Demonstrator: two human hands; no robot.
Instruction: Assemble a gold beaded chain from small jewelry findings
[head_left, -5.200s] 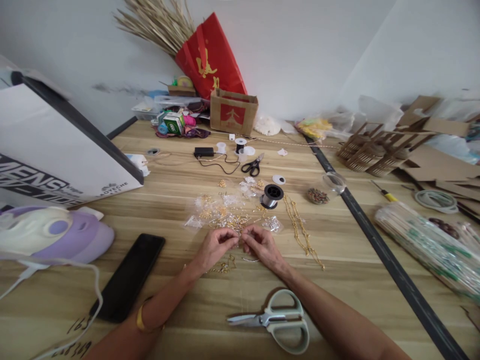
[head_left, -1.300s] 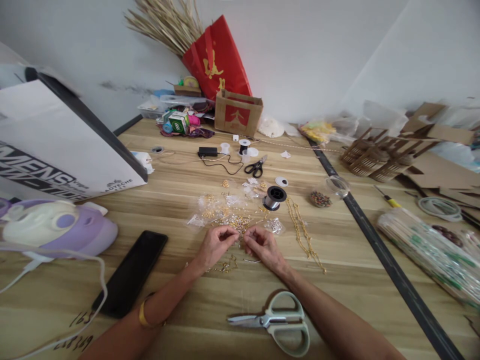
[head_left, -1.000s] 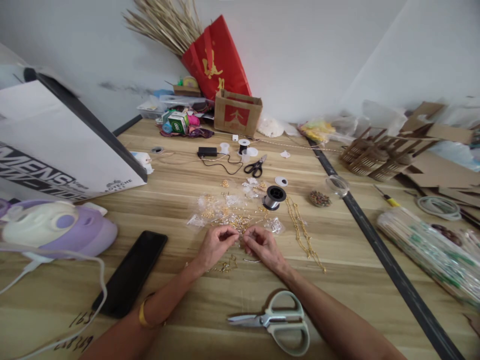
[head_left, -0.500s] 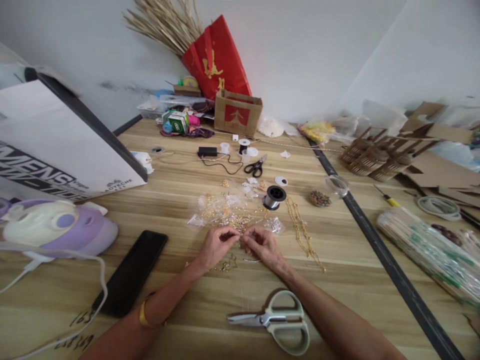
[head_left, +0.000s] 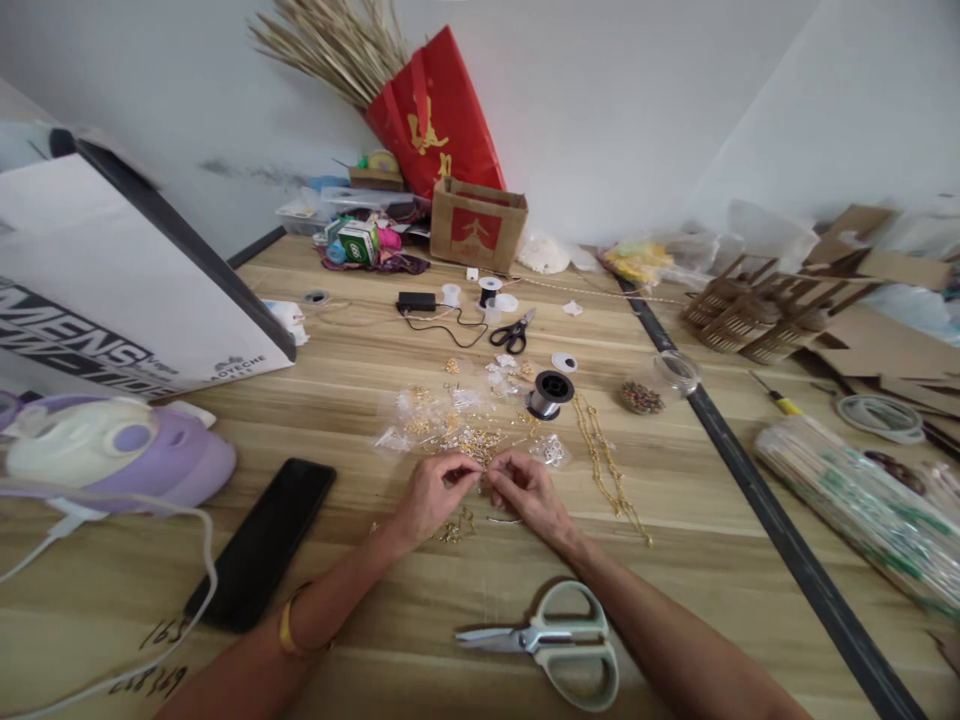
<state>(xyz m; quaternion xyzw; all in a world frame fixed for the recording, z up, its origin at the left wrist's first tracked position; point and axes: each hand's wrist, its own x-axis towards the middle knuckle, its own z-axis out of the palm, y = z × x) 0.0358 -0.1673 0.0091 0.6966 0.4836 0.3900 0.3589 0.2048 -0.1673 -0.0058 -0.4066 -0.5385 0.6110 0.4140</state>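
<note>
Far left was a big white box (head_left: 112, 235) with chunky black lettering: "MENS", another line under it that I couldn't read, and a smaller line by the corner that looked like "LAOYECHE". Below that, somebody's handwritten numbers (head_left: 150, 682) sat on the wooden table (head_left: 405, 620): "16-something", then a longer string ending in "369". At the back, a little green-and-white box (head_left: 358, 243) had white characters too tiny to be sure of.

Next, the left hand (head_left: 427, 497): thumb and index were in a narrow pinch, but I honestly couldn't tell what was between them. A tangle of gold-coloured bits (head_left: 455, 527) lay by its wrist. Behind it, the tilted red bag (head_left: 435, 110) had gold characters running down it.

The main pile of tiny beads (head_left: 476, 442), mixed gold and silvery and pretty shiny, was on the table just past the fingertips. The right hand (head_left: 529, 492) had a narrow pinch too, right beside the left one; again, couldn't see what it held. A thin curved silvery piece (head_left: 504, 520) lay just under it. Last up, a long gold chain (head_left: 600, 455), dotted with little knobbly links, was stretched out to the right.
</note>
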